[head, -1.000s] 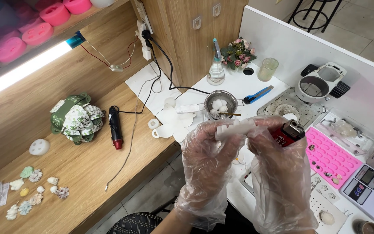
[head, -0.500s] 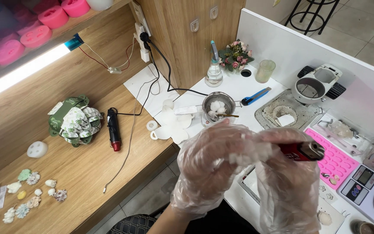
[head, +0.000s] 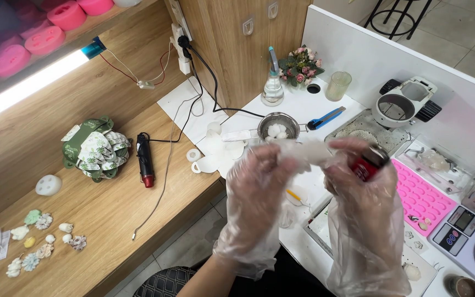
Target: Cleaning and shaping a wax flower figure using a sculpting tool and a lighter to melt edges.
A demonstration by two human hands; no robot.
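Both my hands wear loose clear plastic gloves and meet above the white table. My left hand grips one end of a white, tube-like piece held level between the hands. My right hand holds its other end together with a small red and black object. Just behind the hands stands a small metal pot with white lumps inside.
A pink silicone mould and two small scales lie right. A blue cutter, spray bottle, flowers and glass cup stand behind. On the wooden bench: black heat tool, ribbon bundle, small cast shapes.
My hands closed in together and dropped slightly toward me, the white piece now more covered by the gloves. The red and black object tilted in my right hand.
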